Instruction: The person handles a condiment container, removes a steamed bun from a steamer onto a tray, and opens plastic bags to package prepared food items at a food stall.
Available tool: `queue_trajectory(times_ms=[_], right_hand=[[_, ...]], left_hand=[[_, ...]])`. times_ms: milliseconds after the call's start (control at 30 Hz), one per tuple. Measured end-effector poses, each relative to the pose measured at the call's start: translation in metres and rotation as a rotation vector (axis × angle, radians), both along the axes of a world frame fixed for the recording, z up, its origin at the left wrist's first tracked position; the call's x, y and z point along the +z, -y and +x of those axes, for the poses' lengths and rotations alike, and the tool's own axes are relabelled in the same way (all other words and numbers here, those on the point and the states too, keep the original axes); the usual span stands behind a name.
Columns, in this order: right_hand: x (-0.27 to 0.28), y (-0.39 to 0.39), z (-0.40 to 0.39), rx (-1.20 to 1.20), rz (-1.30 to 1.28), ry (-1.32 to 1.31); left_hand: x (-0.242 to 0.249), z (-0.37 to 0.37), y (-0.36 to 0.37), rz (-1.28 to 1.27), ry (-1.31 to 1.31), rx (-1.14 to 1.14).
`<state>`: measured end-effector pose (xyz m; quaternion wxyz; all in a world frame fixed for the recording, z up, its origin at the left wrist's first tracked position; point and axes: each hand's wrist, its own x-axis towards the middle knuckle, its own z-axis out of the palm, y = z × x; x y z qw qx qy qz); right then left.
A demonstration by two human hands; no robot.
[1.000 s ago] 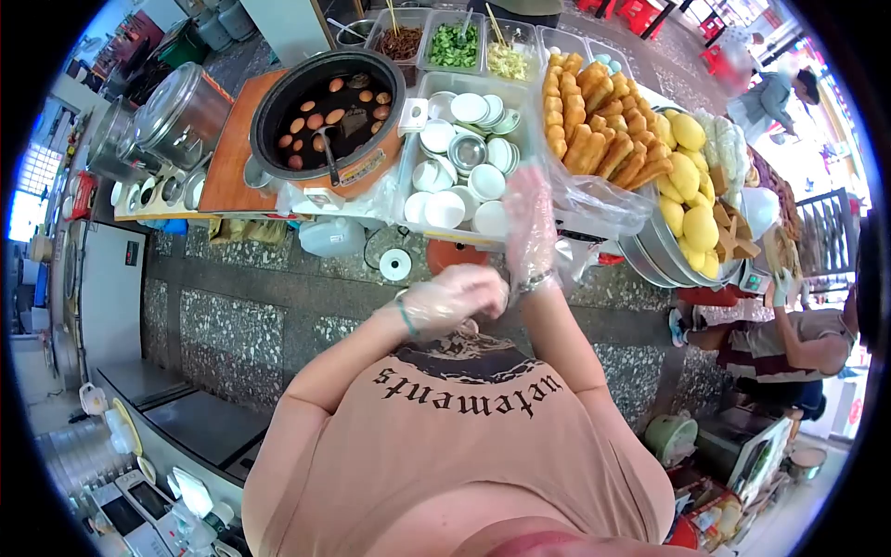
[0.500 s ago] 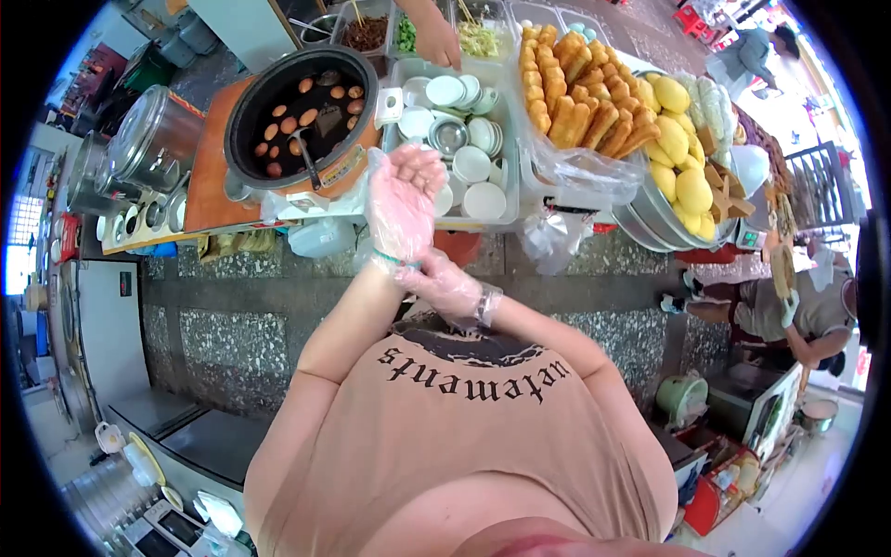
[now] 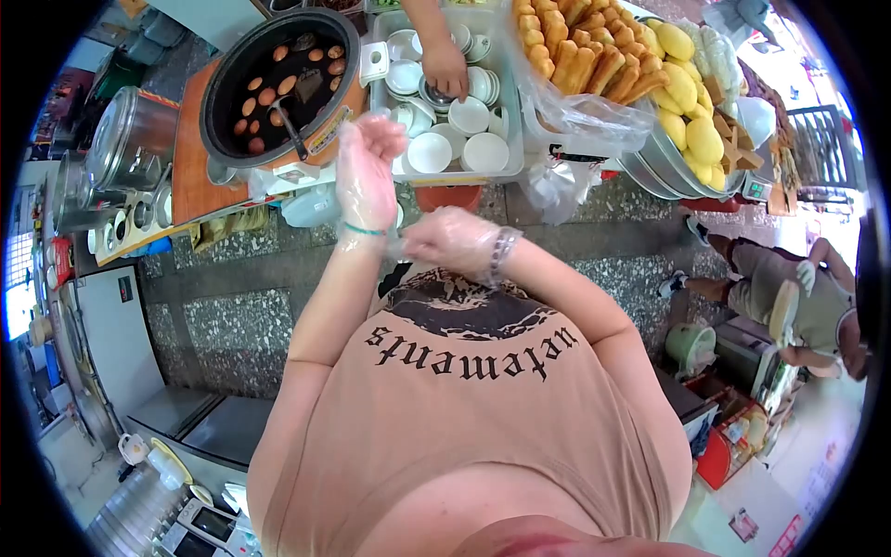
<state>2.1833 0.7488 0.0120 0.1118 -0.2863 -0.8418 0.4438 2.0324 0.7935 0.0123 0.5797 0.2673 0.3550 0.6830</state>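
Both my hands wear thin clear plastic gloves. My left hand [image 3: 367, 172] is held up with the fingers loosely curled and apart, holding nothing, in front of the counter edge. A green band circles its wrist. My right hand [image 3: 450, 241], with a bead bracelet on its wrist, is closed and pinches the cuff of the left glove [image 3: 394, 243] just below that wrist. Both hands hover over the floor between my chest and the counter.
A dark pot of brown eggs [image 3: 278, 79] with a ladle stands left of a tray of white bowls [image 3: 510, 139]. Another person's hand [image 3: 444, 65] reaches into the bowls. Fried dough sticks [image 3: 575, 46], yellow buns [image 3: 691, 102], a steel pot [image 3: 130, 139], and a crouching person [image 3: 789, 297] are also in view.
A second ago my right hand was raised with the left at its wrist; now the left is raised and the right grips its cuff. The other person's hand moved to the bowls.
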Motion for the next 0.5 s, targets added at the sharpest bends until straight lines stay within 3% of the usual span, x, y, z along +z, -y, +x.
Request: queue_trajectory(times_ms=[100, 167, 233, 500], right_hand=[[-0.016, -0.016, 0.032, -0.342, -0.019, 0.097], [-0.025, -0.03, 0.06, -0.567, -0.052, 0.321], [-0.045, -0.037, 0.083, -0.652, 0.078, 0.268], [-0.068, -0.04, 0.095, -0.918, 0.03, 0.338]], left_hand=[[-0.022, -0.011, 0.018, -0.049, -0.208, -0.07], [-0.03, -0.02, 0.033, -0.074, -0.234, -0.086], [-0.05, -0.033, 0.042, -0.147, -0.266, -0.129], [-0.065, -0.039, 0.06, -0.196, -0.17, -0.101]])
